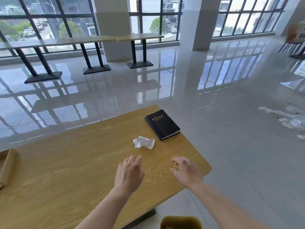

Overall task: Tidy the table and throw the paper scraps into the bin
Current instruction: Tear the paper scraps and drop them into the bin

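Two bare hands hover over the near part of the wooden counter [69, 171], neither holding anything. On the left hand [129, 173] the fingers [134, 160] lie close together and slightly curled; on the right hand [186, 171] they are spread wide. At the bottom edge, on the floor just beside the counter, stands one yellowish bin [181, 222], only its top showing. Just past the hands lies one crumpled white paper scrap [144, 142] on the counter. Beyond it, near the far right corner, one black notebook [162, 124] with gold lettering lies flat and closed, apart from the scrap. One brown cardboard piece [7, 167] pokes in at the left edge. Farther off, three narrow tables [92, 40] line the windows.
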Tool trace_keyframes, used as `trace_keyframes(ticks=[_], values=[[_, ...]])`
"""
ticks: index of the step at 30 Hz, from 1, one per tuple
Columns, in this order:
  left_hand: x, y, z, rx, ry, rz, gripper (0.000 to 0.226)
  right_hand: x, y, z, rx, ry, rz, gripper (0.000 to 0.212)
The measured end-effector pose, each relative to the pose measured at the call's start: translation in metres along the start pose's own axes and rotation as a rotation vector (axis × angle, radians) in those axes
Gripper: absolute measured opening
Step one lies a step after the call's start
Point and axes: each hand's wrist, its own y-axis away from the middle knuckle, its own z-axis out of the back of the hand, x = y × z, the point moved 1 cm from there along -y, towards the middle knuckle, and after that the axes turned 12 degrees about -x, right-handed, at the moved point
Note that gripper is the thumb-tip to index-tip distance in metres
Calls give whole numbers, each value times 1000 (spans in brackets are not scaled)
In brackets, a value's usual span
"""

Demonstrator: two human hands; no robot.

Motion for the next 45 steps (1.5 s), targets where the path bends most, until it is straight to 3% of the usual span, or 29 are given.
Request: trace_keyframes(ticks=[12, 22, 27, 33, 45], values=[[57, -125, -60, 123, 95, -92, 36, 45, -120, -72, 92, 2, -231, 40], [65, -157, -108, 199, 114, -78, 35, 47, -181, -124, 134, 17, -222, 39], [67, -163, -117, 210, 65, -104, 10, 45, -187, -145, 137, 18, -206, 26], [74, -165, -113, 208, 19, -154, 27, 40, -187, -148, 73, 55, -232, 19], [55, -156, -78, 108, 89, -175, 21, 30, -161, -108, -66, -20, -225, 16]])
